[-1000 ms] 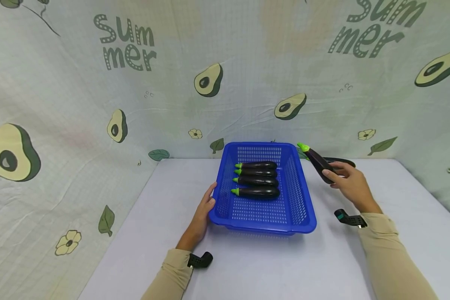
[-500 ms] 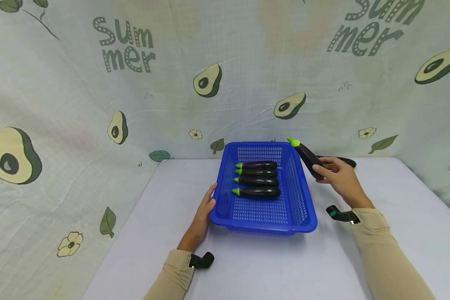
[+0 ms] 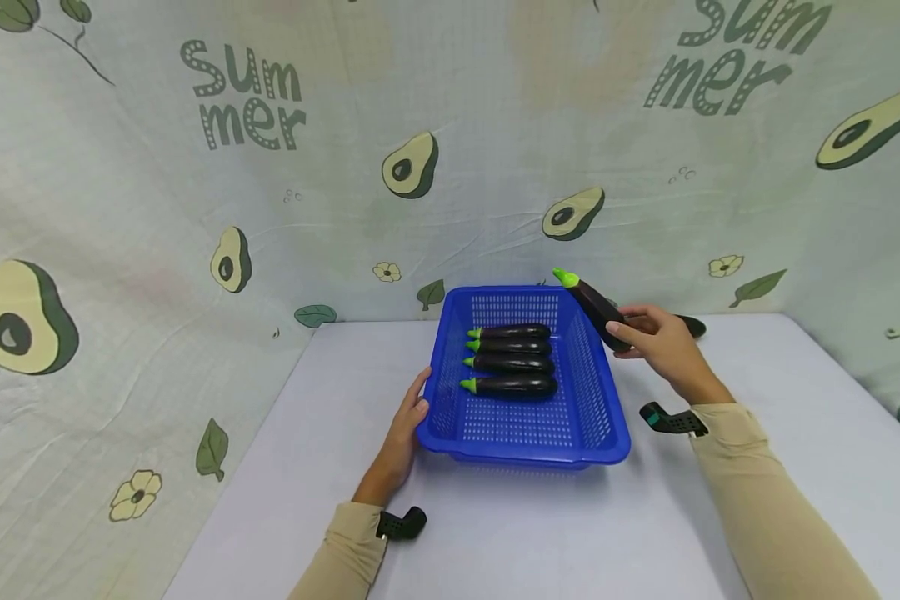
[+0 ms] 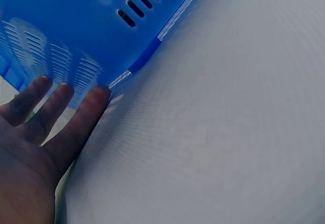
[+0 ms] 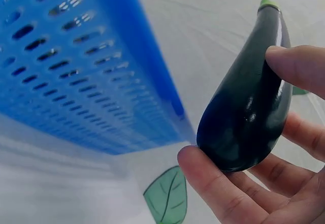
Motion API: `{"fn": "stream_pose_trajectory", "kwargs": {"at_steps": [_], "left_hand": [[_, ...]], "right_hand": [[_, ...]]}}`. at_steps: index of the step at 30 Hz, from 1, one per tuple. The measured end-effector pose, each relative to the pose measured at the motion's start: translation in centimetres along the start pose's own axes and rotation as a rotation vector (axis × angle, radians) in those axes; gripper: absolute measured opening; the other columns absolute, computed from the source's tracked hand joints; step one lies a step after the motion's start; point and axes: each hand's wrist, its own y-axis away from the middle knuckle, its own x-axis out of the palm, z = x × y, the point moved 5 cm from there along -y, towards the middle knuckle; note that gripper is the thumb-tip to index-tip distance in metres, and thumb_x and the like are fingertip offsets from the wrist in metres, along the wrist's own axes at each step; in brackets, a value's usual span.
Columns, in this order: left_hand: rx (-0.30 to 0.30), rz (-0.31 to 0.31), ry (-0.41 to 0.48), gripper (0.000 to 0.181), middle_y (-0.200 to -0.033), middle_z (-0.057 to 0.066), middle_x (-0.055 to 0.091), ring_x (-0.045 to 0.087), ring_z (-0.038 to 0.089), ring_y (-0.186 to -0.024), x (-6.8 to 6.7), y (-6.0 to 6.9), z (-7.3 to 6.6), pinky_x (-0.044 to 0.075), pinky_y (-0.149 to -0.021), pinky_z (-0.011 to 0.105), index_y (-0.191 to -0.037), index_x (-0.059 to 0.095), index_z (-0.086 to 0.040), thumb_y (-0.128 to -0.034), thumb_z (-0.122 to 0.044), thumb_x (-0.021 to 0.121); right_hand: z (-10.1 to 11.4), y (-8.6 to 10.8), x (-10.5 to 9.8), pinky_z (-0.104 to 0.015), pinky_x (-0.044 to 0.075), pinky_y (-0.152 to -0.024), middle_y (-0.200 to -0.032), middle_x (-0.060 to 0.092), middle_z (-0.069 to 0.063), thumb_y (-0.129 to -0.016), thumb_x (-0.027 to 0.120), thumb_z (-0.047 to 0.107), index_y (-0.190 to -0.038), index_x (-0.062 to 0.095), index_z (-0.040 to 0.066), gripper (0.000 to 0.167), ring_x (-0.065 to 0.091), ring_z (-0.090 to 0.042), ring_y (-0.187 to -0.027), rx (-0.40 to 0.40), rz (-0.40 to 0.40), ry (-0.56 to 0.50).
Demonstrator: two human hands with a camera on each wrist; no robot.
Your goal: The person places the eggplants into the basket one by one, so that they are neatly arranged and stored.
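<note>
My right hand [image 3: 666, 346] grips an eggplant [image 3: 591, 305] near its thick end, at the right rim of the blue basket [image 3: 525, 457]. Its green stem tip points up and left. In the right wrist view, thumb and fingers pinch the eggplant [image 5: 244, 102] beside the basket's perforated wall [image 5: 71, 76]. Several eggplants lie in a row inside the basket, stems to the left; the nearest eggplant [image 3: 516, 386] is toward the front. My left hand [image 3: 400, 433] rests against the basket's left side, and the left wrist view has its straight fingers [image 4: 76, 125] touching the wall.
Behind my right hand another dark eggplant [image 3: 692, 326] lies on the table, partly hidden. A white cloth covers the table [image 3: 540, 542]. A printed curtain [image 3: 495, 100] with avocados hangs behind its far edge.
My right hand has moved left with the eggplant, bringing its stem end over the basket's right rim. The left hand and the basket stay in place.
</note>
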Motion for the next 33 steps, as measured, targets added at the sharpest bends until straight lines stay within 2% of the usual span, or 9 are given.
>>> {"fn": "stream_pose_trajectory", "kwargs": {"at_steps": [6,11,14,19,24,29,33], "left_hand": [[0.012,-0.001,-0.002,0.053,-0.164,-0.010,0.014,0.010,0.020,-0.151,0.0,-0.1,0.0,0.005,-0.118,0.058,-0.157,0.024,-0.043,-0.1047,-0.047,0.034],[0.009,-0.003,-0.002,0.053,-0.165,-0.010,0.014,0.010,0.019,-0.151,0.1,0.0,-0.2,0.005,-0.118,0.058,-0.157,0.024,-0.043,-0.1045,-0.047,0.034],[0.004,0.000,0.000,0.054,-0.165,-0.010,0.014,0.010,0.020,-0.151,0.1,0.0,-0.3,0.006,-0.118,0.058,-0.157,0.024,-0.043,-0.1043,-0.048,0.034],[-0.003,0.002,-0.003,0.053,-0.165,-0.011,0.014,0.010,0.021,-0.151,0.1,0.1,-0.1,0.006,-0.118,0.059,-0.156,0.024,-0.044,-0.1041,-0.048,0.035],[-0.004,0.005,-0.003,0.054,-0.165,-0.010,0.013,0.010,0.022,-0.152,0.1,0.2,0.0,0.006,-0.118,0.060,-0.157,0.023,-0.043,-0.1041,-0.048,0.034],[0.006,0.001,0.002,0.053,-0.165,-0.011,0.014,0.011,0.020,-0.151,0.1,0.1,0.0,0.007,-0.118,0.059,-0.157,0.024,-0.043,-0.1048,-0.045,0.034],[0.008,0.001,0.005,0.052,-0.164,-0.011,0.014,0.012,0.020,-0.151,0.0,0.0,0.0,0.007,-0.118,0.058,-0.156,0.025,-0.044,-0.1050,-0.045,0.035]], "right_hand": [[1.0,-0.5,0.4,-0.037,0.058,-0.079,-0.134,0.053,-0.032,-0.096,0.066,0.044,-0.145,0.042,-0.004,0.073,0.067,-0.038,-0.104,-0.001,0.021,-0.012],[1.5,-0.8,0.7,-0.039,0.058,-0.080,-0.129,0.057,-0.030,-0.096,0.066,0.041,-0.144,0.044,-0.003,0.069,0.067,-0.028,-0.101,-0.017,0.040,-0.009],[1.8,-0.9,0.7,-0.036,0.059,-0.078,-0.125,0.059,-0.028,-0.096,0.067,0.040,-0.143,0.046,-0.001,0.066,0.067,-0.021,-0.097,-0.035,0.037,-0.001],[2.0,-0.8,1.0,-0.030,0.059,-0.075,-0.124,0.059,-0.027,-0.096,0.068,0.037,-0.144,0.046,-0.001,0.064,0.066,-0.023,-0.099,-0.044,0.057,-0.021],[2.3,-0.8,1.4,-0.035,0.058,-0.079,-0.127,0.058,-0.026,-0.095,0.069,0.038,-0.141,0.048,0.001,0.063,0.068,-0.026,-0.099,-0.033,0.073,-0.032],[2.9,-1.1,1.8,-0.035,0.058,-0.079,-0.128,0.058,-0.025,-0.094,0.070,0.039,-0.140,0.049,0.001,0.062,0.069,-0.022,-0.097,-0.044,0.096,-0.032],[3.6,-1.3,2.3,-0.039,0.058,-0.082,-0.132,0.055,-0.024,-0.094,0.072,0.035,-0.141,0.048,-0.001,0.063,0.067,-0.019,-0.099,-0.059,0.145,-0.057]]}}
